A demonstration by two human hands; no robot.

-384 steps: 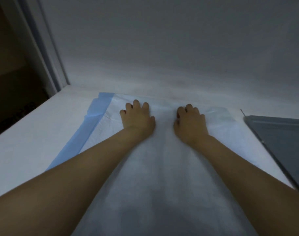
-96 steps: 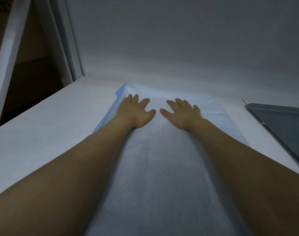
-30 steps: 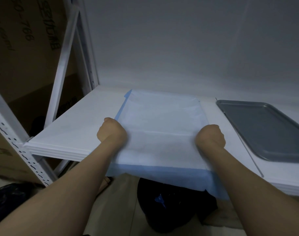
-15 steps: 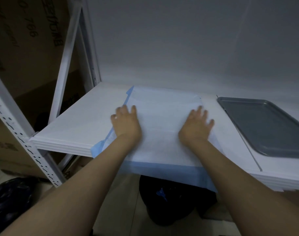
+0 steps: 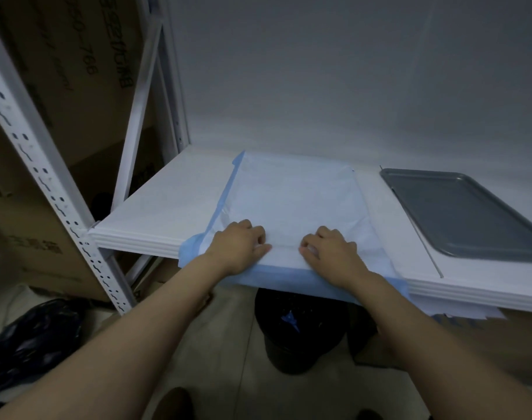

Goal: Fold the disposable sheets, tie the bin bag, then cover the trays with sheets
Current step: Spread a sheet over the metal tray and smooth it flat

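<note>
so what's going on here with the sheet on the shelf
A person is working on a disposable sheet spread on a white shelf. The left hand and right hand rest close together on its near part, fingers curled, seemingly pinching or pressing it. The blue near edge hangs over the shelf front. A grey tray sits uncovered to the right, and a black bin stands on the floor below.

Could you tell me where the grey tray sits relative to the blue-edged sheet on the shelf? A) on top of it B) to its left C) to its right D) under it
C: the grey tray lies on bare shelf, right of the sheet, apart from it.
</note>
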